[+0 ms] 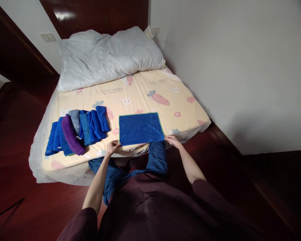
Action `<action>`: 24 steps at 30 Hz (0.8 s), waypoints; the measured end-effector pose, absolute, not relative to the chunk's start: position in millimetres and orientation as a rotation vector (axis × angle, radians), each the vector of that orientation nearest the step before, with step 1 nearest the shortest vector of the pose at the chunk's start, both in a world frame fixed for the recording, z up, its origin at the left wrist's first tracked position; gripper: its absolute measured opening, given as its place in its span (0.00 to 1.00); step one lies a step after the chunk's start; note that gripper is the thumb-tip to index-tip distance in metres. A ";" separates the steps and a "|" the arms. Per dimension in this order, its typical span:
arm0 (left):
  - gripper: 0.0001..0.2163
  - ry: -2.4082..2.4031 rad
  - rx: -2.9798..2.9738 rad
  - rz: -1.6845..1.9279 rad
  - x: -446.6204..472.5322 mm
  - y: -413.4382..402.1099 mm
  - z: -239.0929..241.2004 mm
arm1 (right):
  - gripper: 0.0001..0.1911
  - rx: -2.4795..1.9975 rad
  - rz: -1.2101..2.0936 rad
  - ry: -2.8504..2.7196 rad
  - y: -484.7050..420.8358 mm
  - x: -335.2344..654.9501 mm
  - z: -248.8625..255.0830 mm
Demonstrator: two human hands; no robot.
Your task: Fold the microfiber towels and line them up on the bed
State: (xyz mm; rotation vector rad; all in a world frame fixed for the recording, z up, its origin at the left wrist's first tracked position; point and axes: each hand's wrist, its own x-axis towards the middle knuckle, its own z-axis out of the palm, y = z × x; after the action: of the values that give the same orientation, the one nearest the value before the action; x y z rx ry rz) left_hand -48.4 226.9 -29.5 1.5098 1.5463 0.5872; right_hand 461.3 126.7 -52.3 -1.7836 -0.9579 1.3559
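A blue towel [140, 129] with green edging lies spread flat near the front edge of the bed. My left hand [112, 147] pinches its near left corner, and my right hand [173, 141] pinches the near right corner. To the left sits a row of rolled or folded towels, several of them blue [102, 118]. Among them are a purple towel [72, 135] on top at the front and a grey towel [75, 121] behind it.
The bed [137, 90] has a yellow sheet printed with carrots and rabbits. A white quilt or pillow [110, 57] is heaped at the headboard [100, 16]. A plain wall [228, 77] runs along the right side. Dark red floor [17, 134] shows at the left.
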 end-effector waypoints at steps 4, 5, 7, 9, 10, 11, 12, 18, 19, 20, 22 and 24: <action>0.18 1.569 1.502 0.550 -47.1 232.4 -26.6 | 0.25 -1.774 1.371 -1.053 137.4 460.8 -44.7; 0.18 1.563 1.505 0.551 -47.5 232.5 -27.0 | 0.26 -1.798 1.362 -1.086 138.7 460.7 -44.3; 0.18 1.549 1.514 0.567 -48.9 231.1 -29.6 | 0.26 -1.858 1.351 -1.127 138.7 460.6 -45.6; 0.18 1.532 1.525 0.591 -50.7 228.8 -34.0 | 0.26 -1.900 1.343 -1.121 135.2 460.5 -48.8; 0.18 1.522 1.530 0.602 -51.5 227.6 -36.5 | 0.26 -1.912 1.335 -1.107 132.6 460.3 -50.6; 0.18 1.513 1.535 0.611 -52.3 226.5 -39.0 | 0.25 -1.919 1.329 -1.091 129.7 460.1 -52.3; 0.19 1.505 1.539 0.618 -52.9 225.7 -41.2 | 0.25 -1.922 1.324 -1.072 126.7 459.7 -53.7; 0.23 1.408 1.517 0.686 -55.5 223.4 -47.7 | 0.25 -1.888 1.367 -0.997 117.9 456.1 -58.4; 0.24 1.391 1.510 0.697 -56.2 223.2 -48.1 | 0.25 -1.887 1.371 -0.999 118.0 455.7 -58.8; 0.25 1.377 1.502 0.703 -56.8 222.9 -48.6 | 0.25 -1.892 1.366 -1.006 118.3 455.5 -59.0; 0.26 1.356 1.487 0.708 -58.1 222.2 -49.2 | 0.24 -1.909 1.325 -1.044 118.4 455.5 -58.3; 0.27 1.346 1.470 0.705 -58.8 221.4 -49.2 | 0.24 -1.919 1.256 -1.096 117.0 455.9 -56.6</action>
State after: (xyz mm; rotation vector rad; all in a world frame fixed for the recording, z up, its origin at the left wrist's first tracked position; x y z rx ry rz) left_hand -58.8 221.4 -49.2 1.4697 1.3457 0.7051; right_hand 455.9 117.0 -56.6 -1.9185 -1.0959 1.2557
